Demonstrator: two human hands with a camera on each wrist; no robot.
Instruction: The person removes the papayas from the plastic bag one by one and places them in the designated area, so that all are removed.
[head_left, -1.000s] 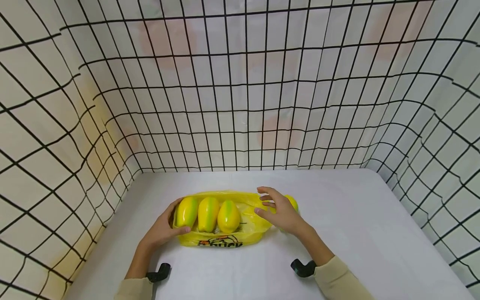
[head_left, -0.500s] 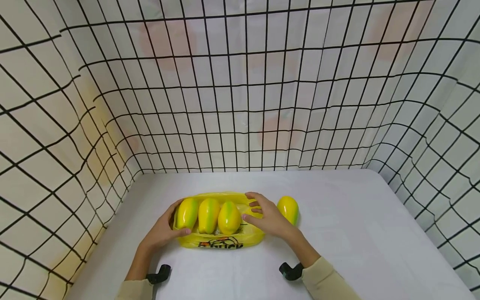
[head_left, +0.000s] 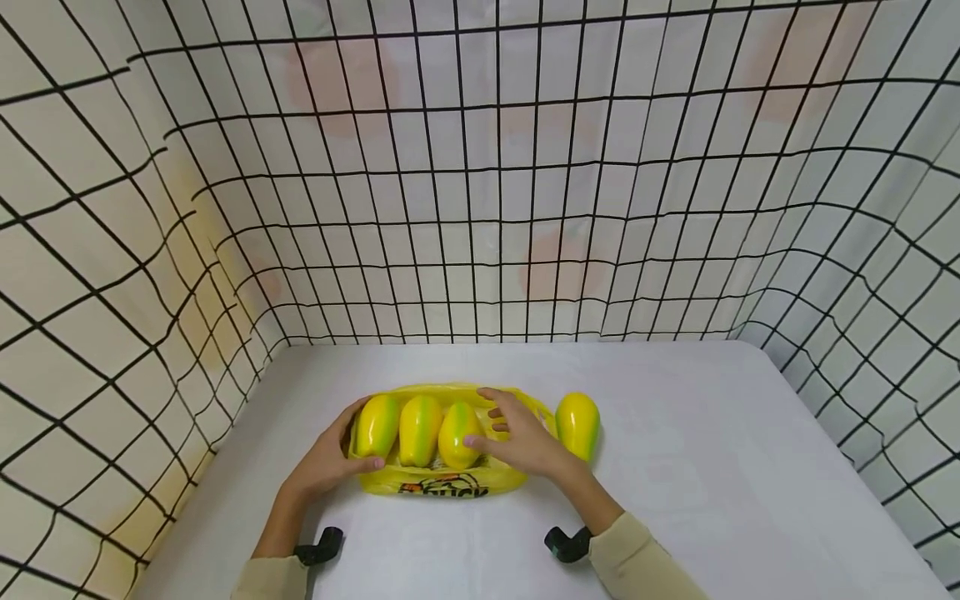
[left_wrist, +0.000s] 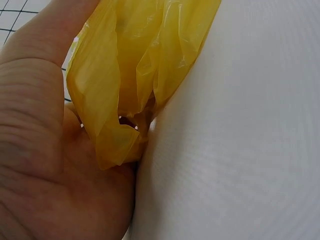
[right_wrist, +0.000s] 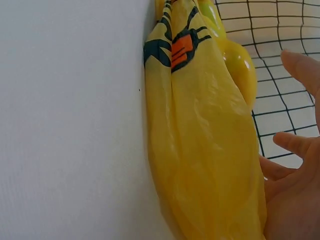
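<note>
A yellow plastic bag [head_left: 491, 483] with a dark duck print lies open on the table. Inside it three glossy yellow-green mangoes [head_left: 420, 429] stand in a row. My left hand [head_left: 326, 458] holds the bag's left end, thumb along the front and fingers behind the leftmost mango [head_left: 377, 425]; in the left wrist view the crumpled bag end [left_wrist: 120, 140] lies against the palm. My right hand [head_left: 521, 437] is over the bag's right part, fingers spread, thumb in front of the third mango [head_left: 457, 425]. Whether it touches that mango cannot be told. Another mango [head_left: 577, 425] lies outside, right of the bag.
The table [head_left: 675, 483] has a white covering. Black wire mesh [head_left: 510, 217] over white sheeting rises at the back and both sides. A black device [head_left: 326, 546] is on the left wrist and another [head_left: 567, 546] on the right.
My right hand has moved left, away from the loose mango and over the bag to the third mango, bringing the loose mango into full view. The left hand stays in place.
</note>
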